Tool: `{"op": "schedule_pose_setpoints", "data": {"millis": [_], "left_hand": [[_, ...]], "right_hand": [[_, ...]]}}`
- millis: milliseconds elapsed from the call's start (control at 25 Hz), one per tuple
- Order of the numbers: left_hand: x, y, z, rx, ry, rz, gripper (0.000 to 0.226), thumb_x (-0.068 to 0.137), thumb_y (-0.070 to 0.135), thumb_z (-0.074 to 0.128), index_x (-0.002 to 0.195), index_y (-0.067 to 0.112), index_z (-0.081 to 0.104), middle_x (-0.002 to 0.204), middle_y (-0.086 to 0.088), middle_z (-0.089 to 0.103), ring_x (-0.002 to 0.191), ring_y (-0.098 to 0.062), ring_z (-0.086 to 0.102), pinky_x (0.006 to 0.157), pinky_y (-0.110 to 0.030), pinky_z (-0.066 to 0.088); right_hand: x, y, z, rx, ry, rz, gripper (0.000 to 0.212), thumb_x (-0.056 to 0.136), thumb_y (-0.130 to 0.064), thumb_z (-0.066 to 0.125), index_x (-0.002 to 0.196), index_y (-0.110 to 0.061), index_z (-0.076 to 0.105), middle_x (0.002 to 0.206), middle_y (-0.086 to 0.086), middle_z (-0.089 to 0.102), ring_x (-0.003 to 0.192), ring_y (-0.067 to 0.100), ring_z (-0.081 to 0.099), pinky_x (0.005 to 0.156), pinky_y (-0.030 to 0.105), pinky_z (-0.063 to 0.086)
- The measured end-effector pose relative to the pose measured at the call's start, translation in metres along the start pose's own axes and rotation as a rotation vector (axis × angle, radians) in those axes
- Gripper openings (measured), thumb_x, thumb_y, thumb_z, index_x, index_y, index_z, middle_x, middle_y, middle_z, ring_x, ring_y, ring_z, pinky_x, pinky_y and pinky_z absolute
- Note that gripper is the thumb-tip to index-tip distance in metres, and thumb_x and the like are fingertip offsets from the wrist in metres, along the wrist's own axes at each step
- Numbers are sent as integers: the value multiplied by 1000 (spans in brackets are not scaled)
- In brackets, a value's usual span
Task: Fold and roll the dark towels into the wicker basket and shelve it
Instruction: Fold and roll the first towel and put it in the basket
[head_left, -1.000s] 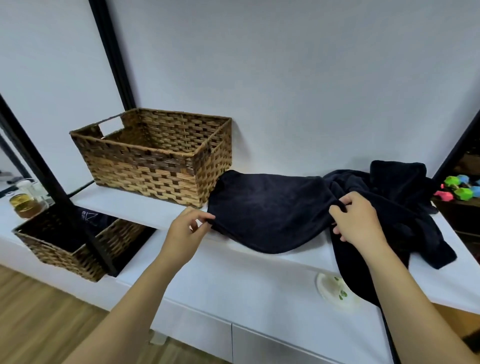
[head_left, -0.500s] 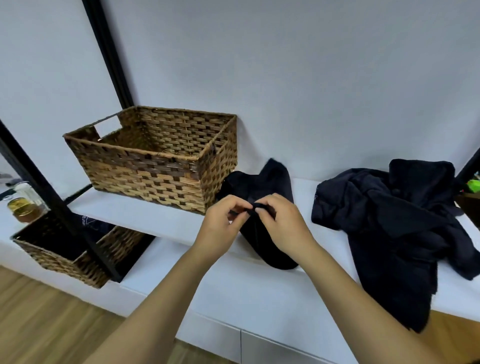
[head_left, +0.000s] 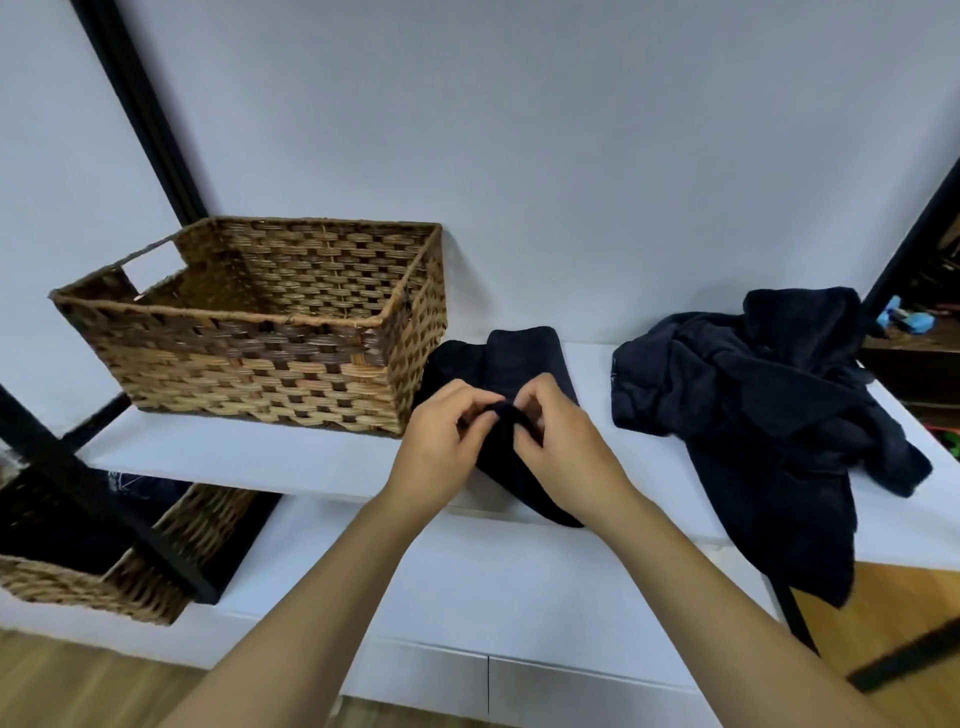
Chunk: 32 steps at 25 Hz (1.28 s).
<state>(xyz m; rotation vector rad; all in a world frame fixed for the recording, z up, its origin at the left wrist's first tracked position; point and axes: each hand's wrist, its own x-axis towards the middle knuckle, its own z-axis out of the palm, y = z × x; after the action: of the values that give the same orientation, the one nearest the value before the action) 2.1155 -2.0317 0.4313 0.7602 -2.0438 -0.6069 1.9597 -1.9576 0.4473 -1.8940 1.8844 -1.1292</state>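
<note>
Since a moment ago, your two hands have stayed close together on the same dark towel (head_left: 524, 364), and the far end of it now lies flatter on the white shelf (head_left: 249, 457) instead of sticking up. Your view has also moved in a little closer.

Your left hand (head_left: 441, 447) has its fingers curled, pinching the near end of the towel. Your right hand (head_left: 558, 441) pinches the same bunched end from the other side. Both grips are clamped on the cloth, and the fingertips of the two hands almost meet. The towel runs away from you in a long narrow strip and lies just beside the right wall of the wicker basket (head_left: 260, 364); its near end hangs over the shelf edge.

The basket stands upright on the shelf, to the left of your hands. You can see its woven inside walls, but not its floor.

To the right, well apart from your hands, a pile of dark towels (head_left: 769, 415) lies crumpled on the shelf, with part of it drooping over the front edge.

Lower down on the left sits a second wicker basket (head_left: 130, 582) with something dark inside, maybe more cloth, but it is too dim to tell.
</note>
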Motion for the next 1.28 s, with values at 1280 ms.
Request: {"op": "schedule_pose_setpoints", "data": {"millis": [1280], "left_hand": [[136, 99, -110, 128, 147, -26, 14, 103, 19, 52, 113, 25, 60, 90, 14, 58, 73, -6, 56, 70, -30, 44]], "right_hand": [[51, -55, -165, -327, 340, -113, 20, 95, -41, 64, 97, -21, 61, 87, -12, 55, 78, 14, 54, 68, 31, 40]]}}
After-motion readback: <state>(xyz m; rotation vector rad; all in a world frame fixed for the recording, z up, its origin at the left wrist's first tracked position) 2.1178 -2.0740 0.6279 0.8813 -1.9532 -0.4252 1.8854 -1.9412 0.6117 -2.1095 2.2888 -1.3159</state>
